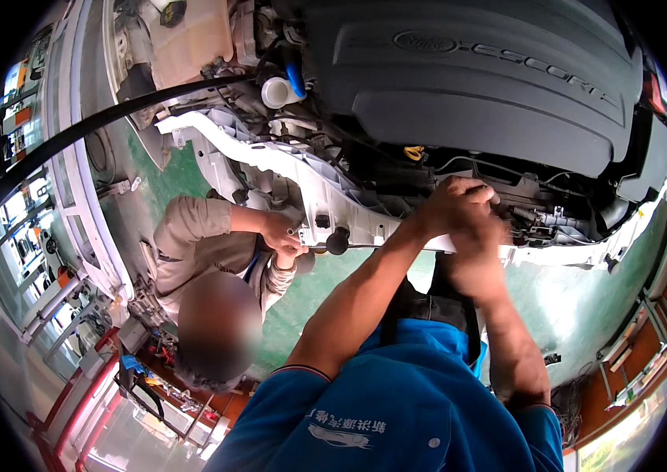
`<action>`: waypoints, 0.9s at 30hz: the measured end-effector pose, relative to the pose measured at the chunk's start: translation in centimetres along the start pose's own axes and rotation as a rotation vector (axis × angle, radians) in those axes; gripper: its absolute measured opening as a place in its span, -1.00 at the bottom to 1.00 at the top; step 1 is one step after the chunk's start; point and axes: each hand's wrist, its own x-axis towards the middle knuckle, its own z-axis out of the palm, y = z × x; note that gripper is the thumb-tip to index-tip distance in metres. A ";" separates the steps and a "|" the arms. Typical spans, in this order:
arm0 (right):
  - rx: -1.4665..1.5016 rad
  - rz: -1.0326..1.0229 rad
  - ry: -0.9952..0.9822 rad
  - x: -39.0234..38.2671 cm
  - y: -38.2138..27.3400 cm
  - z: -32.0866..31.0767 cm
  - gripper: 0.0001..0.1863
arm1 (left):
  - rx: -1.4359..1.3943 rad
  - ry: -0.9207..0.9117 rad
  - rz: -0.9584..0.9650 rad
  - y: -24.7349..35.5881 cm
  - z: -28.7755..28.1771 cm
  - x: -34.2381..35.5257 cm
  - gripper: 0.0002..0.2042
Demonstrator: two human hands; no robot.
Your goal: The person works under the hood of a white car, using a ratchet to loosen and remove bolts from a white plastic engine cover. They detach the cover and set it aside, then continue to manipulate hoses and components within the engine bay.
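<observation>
**Bare hands at the white front beam (357, 224) of an open engine bay**

Clock directions are taken from the centre of the view. The beam curves from 10 o'clock through the centre to 3 o'clock. At 3 o'clock, the left hand (453, 203) has bent fingers over its inner edge; the right hand (477, 256) is just below. Whether either grasps anything cannot be told: the left covers its contact point, the right is motion-blurred. The engine cover (475, 90) bounds the space at 1 o'clock, a co-worker (204, 252) at 8 to 9. Green floor (585, 303) opens at 4 o'clock. A black rod (121, 109) crosses at 10, its outer end lost in the dark rim.
</observation>
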 end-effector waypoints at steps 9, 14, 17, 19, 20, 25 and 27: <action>0.887 0.401 0.204 1.8 2.9 -4.7 -0.84 | -0.317 0.089 -0.234 0.2 0.5 -0.3 -0.71; 1.011 0.231 0.153 2.5 5.9 -6.7 -0.79 | -0.283 0.070 -0.343 -0.1 0.0 -0.1 -0.73; 1.002 0.184 0.064 2.8 6.4 -7.1 -0.74 | -0.104 0.044 -0.309 -0.3 0.0 0.3 -0.77; 1.003 0.209 0.051 2.7 6.7 -7.3 -0.73 | -0.020 0.021 -0.386 0.2 -0.5 0.5 -0.77; 0.987 0.232 0.043 2.3 6.9 -8.0 -0.72 | 0.003 0.006 -0.421 0.4 -0.1 0.5 -0.77; 1.056 0.247 0.058 3.7 7.1 -7.5 -0.76 | -0.127 0.087 -0.360 0.8 -0.8 0.1 -0.73; 1.054 0.256 0.035 3.9 7.4 -8.0 -0.77 | -0.151 0.064 -0.371 0.6 -0.7 0.4 -0.73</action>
